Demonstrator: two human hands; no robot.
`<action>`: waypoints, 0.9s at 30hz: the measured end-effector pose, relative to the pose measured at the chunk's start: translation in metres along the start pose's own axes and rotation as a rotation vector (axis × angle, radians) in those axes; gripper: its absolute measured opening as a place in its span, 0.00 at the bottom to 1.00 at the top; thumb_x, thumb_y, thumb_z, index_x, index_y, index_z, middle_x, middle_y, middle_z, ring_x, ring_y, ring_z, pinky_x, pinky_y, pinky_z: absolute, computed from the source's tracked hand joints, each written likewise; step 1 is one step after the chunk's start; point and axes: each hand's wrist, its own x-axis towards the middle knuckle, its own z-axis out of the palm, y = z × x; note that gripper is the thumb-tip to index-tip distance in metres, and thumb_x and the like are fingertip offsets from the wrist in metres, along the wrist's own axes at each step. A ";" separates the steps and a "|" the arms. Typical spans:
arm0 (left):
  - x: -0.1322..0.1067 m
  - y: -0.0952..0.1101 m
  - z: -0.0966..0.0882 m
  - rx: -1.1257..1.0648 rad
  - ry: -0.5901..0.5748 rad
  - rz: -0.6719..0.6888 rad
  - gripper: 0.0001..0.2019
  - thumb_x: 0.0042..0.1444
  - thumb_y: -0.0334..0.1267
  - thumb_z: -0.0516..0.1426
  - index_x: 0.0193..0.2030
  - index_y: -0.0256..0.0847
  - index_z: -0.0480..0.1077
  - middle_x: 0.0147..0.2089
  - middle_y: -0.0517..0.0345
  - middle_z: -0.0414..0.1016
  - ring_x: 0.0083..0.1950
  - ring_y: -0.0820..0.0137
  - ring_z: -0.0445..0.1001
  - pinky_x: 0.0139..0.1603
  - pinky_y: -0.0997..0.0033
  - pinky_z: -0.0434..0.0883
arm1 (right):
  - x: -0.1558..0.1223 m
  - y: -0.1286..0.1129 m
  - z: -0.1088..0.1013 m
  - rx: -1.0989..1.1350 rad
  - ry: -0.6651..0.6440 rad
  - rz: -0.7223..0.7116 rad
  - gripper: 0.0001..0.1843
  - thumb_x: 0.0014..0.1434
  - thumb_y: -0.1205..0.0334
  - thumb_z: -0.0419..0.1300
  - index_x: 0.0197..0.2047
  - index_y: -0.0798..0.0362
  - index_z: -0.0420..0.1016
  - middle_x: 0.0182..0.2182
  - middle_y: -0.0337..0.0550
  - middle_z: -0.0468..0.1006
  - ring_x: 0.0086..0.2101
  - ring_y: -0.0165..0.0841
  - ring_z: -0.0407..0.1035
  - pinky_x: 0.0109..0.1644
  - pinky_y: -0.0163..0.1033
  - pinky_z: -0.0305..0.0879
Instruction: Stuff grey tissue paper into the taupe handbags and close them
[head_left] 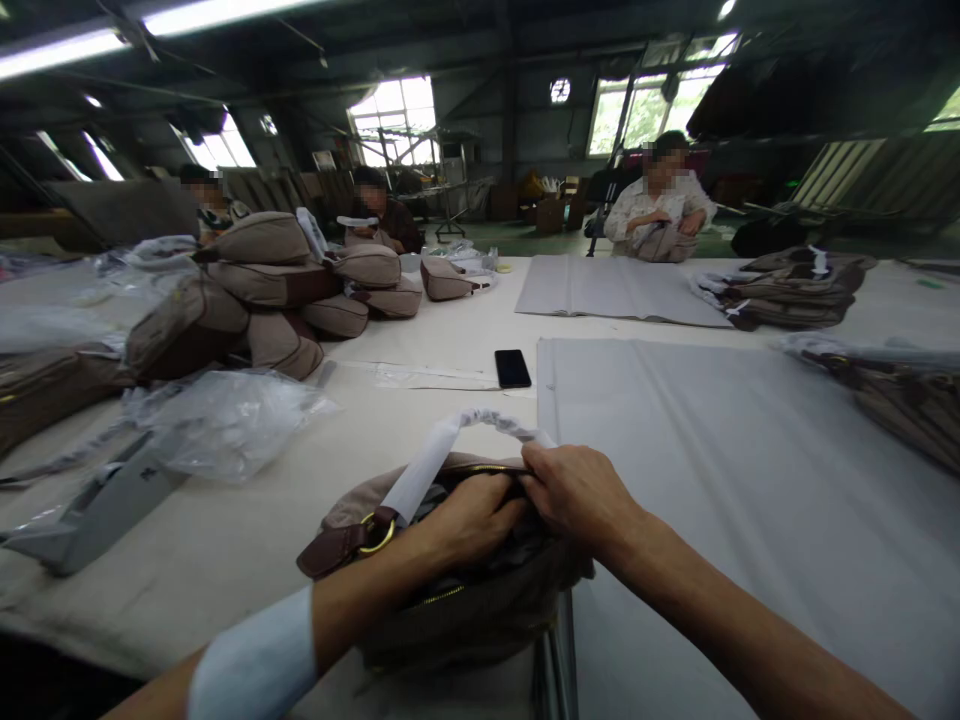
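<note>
A taupe handbag [480, 625] with dark brown leather trim stands at the table's near edge, its brass zipper [442, 596] undone. My right hand [574, 490] is closed on the bag's upper rim at the right end of the opening. Into the opening reaches my left hand [480, 512]; its fingertips are hidden by the bag, so I cannot tell what they touch. The handle [427, 465], wrapped in white paper, arches up behind both hands. A gold ring [377, 532] joins it to a brown leather tab [330, 550].
Stuffed taupe bags [277, 283] are piled at the left, near clear plastic wrapping [240, 420] and a grey folded piece [112, 510]. A black phone [513, 368] lies ahead. Grey sheets [720, 480] cover the right side; more bags [795, 290] lie beyond. Several people sit across the table.
</note>
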 end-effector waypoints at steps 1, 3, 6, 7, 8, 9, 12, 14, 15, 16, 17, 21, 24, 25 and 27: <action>-0.012 -0.003 -0.010 0.106 0.021 -0.022 0.08 0.58 0.33 0.51 0.41 0.34 0.68 0.43 0.50 0.71 0.46 0.63 0.69 0.51 0.59 0.66 | -0.004 0.000 -0.002 -0.023 0.065 -0.076 0.06 0.59 0.64 0.53 0.36 0.53 0.69 0.30 0.46 0.75 0.31 0.38 0.70 0.30 0.38 0.56; -0.036 -0.010 -0.023 0.400 0.007 -0.117 0.09 0.57 0.35 0.52 0.40 0.33 0.69 0.42 0.46 0.71 0.47 0.57 0.68 0.50 0.55 0.66 | -0.013 -0.007 -0.004 -0.068 0.196 -0.372 0.05 0.59 0.68 0.52 0.34 0.54 0.68 0.31 0.45 0.74 0.32 0.38 0.68 0.32 0.41 0.58; -0.055 -0.022 -0.022 0.761 -0.146 -0.244 0.14 0.51 0.42 0.57 0.39 0.31 0.71 0.41 0.42 0.71 0.46 0.49 0.68 0.48 0.48 0.66 | -0.020 -0.028 0.008 -0.160 0.087 -0.758 0.08 0.59 0.61 0.55 0.31 0.56 0.69 0.27 0.46 0.73 0.28 0.37 0.66 0.32 0.43 0.60; -0.056 -0.026 -0.017 0.820 -0.166 -0.252 0.18 0.48 0.44 0.60 0.40 0.31 0.71 0.42 0.40 0.71 0.47 0.47 0.68 0.47 0.46 0.66 | -0.019 -0.034 0.015 -0.212 -0.025 -0.773 0.14 0.57 0.54 0.58 0.32 0.58 0.71 0.27 0.49 0.73 0.28 0.38 0.66 0.33 0.44 0.61; -0.054 -0.031 -0.011 0.862 -0.171 -0.246 0.22 0.44 0.44 0.62 0.42 0.30 0.70 0.43 0.38 0.71 0.47 0.45 0.67 0.47 0.45 0.66 | -0.017 -0.039 0.023 -0.270 -0.141 -0.750 0.22 0.53 0.46 0.61 0.34 0.60 0.72 0.29 0.53 0.75 0.30 0.40 0.68 0.34 0.45 0.63; -0.051 -0.036 -0.005 0.887 -0.171 -0.231 0.24 0.42 0.43 0.64 0.44 0.29 0.69 0.44 0.36 0.70 0.48 0.44 0.67 0.46 0.45 0.66 | -0.013 -0.041 0.031 -0.325 -0.239 -0.713 0.31 0.47 0.40 0.63 0.39 0.63 0.73 0.33 0.58 0.75 0.33 0.43 0.69 0.36 0.46 0.64; -0.041 -0.052 0.003 0.904 -0.186 -0.180 0.19 0.49 0.30 0.56 0.50 0.28 0.66 0.47 0.33 0.69 0.48 0.47 0.69 0.42 0.53 0.69 | -0.004 -0.040 0.048 -0.414 -0.383 -0.673 0.47 0.38 0.40 0.68 0.54 0.63 0.65 0.43 0.64 0.74 0.40 0.47 0.70 0.35 0.43 0.65; -0.040 -0.062 -0.001 0.899 -0.205 -0.142 0.20 0.52 0.21 0.46 0.52 0.31 0.65 0.47 0.37 0.70 0.47 0.53 0.70 0.42 0.58 0.70 | -0.002 -0.037 0.051 -0.415 -0.419 -0.675 0.42 0.42 0.47 0.69 0.56 0.58 0.63 0.38 0.58 0.76 0.36 0.44 0.72 0.31 0.41 0.64; -0.041 -0.066 -0.006 0.889 -0.203 -0.091 0.22 0.53 0.19 0.43 0.52 0.34 0.65 0.47 0.41 0.70 0.48 0.55 0.70 0.43 0.59 0.69 | -0.002 -0.036 0.052 -0.404 -0.429 -0.669 0.37 0.45 0.51 0.68 0.55 0.56 0.63 0.33 0.54 0.77 0.32 0.42 0.72 0.29 0.40 0.64; -0.043 -0.070 -0.012 0.871 -0.207 -0.017 0.22 0.54 0.20 0.42 0.51 0.37 0.66 0.46 0.44 0.71 0.48 0.56 0.70 0.45 0.60 0.68 | -0.003 -0.035 0.052 -0.390 -0.429 -0.659 0.31 0.48 0.56 0.67 0.53 0.55 0.64 0.29 0.50 0.77 0.29 0.41 0.72 0.27 0.39 0.63; -0.046 -0.074 -0.018 0.852 -0.209 0.056 0.20 0.55 0.21 0.42 0.48 0.39 0.67 0.44 0.48 0.71 0.47 0.57 0.70 0.45 0.61 0.68 | -0.004 -0.035 0.053 -0.375 -0.414 -0.645 0.25 0.51 0.60 0.65 0.51 0.55 0.66 0.27 0.47 0.76 0.27 0.39 0.72 0.26 0.39 0.62; -0.058 -0.087 -0.043 0.825 -0.215 0.175 0.14 0.53 0.24 0.45 0.37 0.39 0.70 0.37 0.53 0.72 0.38 0.62 0.71 0.40 0.63 0.67 | 0.002 -0.037 0.057 -0.384 -0.351 -0.613 0.14 0.51 0.60 0.64 0.40 0.58 0.71 0.26 0.47 0.74 0.28 0.39 0.72 0.28 0.40 0.64; -0.063 -0.091 -0.056 0.780 -0.243 0.189 0.12 0.59 0.32 0.47 0.29 0.37 0.69 0.32 0.52 0.72 0.37 0.62 0.71 0.38 0.64 0.66 | 0.010 -0.036 0.056 -0.522 -0.491 -0.564 0.20 0.49 0.48 0.64 0.29 0.61 0.73 0.23 0.53 0.74 0.27 0.45 0.71 0.30 0.48 0.66; -0.064 -0.090 -0.059 0.762 -0.256 0.176 0.13 0.60 0.35 0.48 0.28 0.37 0.69 0.31 0.52 0.72 0.37 0.63 0.71 0.38 0.65 0.66 | 0.012 -0.036 0.054 -0.563 -0.527 -0.545 0.21 0.50 0.48 0.62 0.26 0.61 0.74 0.21 0.54 0.74 0.25 0.47 0.71 0.30 0.51 0.66; -0.063 -0.083 -0.063 0.766 -0.257 0.121 0.12 0.60 0.37 0.49 0.30 0.37 0.69 0.32 0.52 0.73 0.37 0.63 0.71 0.37 0.66 0.67 | 0.011 -0.034 0.047 -0.561 -0.485 -0.543 0.16 0.53 0.55 0.60 0.26 0.61 0.74 0.21 0.56 0.74 0.26 0.48 0.71 0.30 0.53 0.65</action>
